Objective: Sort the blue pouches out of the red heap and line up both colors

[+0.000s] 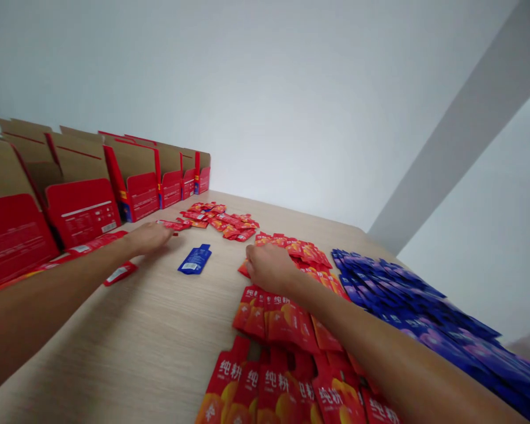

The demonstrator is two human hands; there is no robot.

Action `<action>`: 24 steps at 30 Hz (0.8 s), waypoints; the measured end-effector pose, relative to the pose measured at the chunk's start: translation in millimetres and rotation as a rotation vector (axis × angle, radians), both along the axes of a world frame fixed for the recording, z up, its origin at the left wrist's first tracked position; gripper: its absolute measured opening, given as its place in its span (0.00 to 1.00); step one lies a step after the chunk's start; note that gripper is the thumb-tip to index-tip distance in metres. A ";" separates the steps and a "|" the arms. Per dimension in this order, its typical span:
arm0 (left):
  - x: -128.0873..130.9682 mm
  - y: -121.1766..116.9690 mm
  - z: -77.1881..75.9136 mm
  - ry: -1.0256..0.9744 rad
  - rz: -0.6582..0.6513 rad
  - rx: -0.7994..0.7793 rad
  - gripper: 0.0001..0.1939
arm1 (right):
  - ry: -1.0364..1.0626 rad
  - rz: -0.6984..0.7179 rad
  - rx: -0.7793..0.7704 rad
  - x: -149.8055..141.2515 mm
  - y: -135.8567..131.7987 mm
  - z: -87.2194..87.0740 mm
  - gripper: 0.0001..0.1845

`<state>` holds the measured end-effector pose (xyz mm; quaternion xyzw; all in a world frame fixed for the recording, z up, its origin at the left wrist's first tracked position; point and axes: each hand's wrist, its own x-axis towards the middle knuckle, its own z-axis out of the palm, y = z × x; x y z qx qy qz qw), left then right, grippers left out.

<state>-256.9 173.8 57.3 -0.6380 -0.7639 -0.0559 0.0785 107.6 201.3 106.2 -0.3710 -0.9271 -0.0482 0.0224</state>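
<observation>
— Reaching out flat, the left hand [149, 237] lies palm down, its fingertips on a red sachet [175, 224] near the open red cartons [82, 212]; whether it pinches the sachet I cannot tell

— And the other?

— The right hand [269, 266] rests curled, knuckles up, on the red sachet pile [287, 321]; nothing visibly gripped

— How far along?

— Early, I'd judge: cartons stand flaps up, interiors hidden, while red heaps and the purple sachets [406, 300] still cover the wooden table [159, 330]. One blue sachet [195, 259] lies alone between the hands

— Materials?

— Glossy foil pouches with notched spout corners, matte brown-lined cardboard, pale wood grain
</observation>
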 end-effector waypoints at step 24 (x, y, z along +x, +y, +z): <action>303.0 11.9 119.0 -1.473 -0.391 0.680 0.05 | 0.985 0.144 -0.270 86.6 20.7 66.1 0.11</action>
